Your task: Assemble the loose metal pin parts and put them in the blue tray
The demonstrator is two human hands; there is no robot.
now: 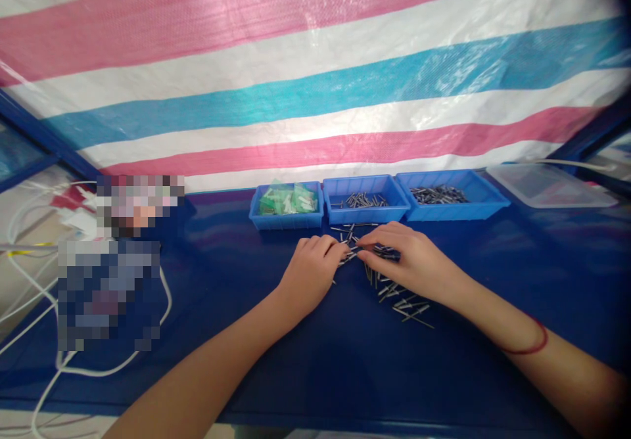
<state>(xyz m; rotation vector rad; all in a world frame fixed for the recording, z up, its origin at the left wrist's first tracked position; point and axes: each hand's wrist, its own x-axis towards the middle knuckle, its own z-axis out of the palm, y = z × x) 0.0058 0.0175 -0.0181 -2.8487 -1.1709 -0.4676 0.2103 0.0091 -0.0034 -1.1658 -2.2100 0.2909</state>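
Note:
A loose pile of blind rivets, thin metal pins with short silvery sleeves, lies on the blue table in front of me. My left hand is closed at the pile's left side, fingers curled; rivet ends stick out by its thumb and fingertips. Over the pile reaches my right hand, its thumb and forefinger slightly apart at the tips, close to the left fingertips. Rivets show beneath and between those two fingers. How many rivets the left fingers hold is hidden.
Behind the hands stand a blue bin of green-and-white packets, a middle bin with rivets and a right bin with small metal parts. A clear plastic lid lies at right. White cables run along the left, beside blurred-out areas.

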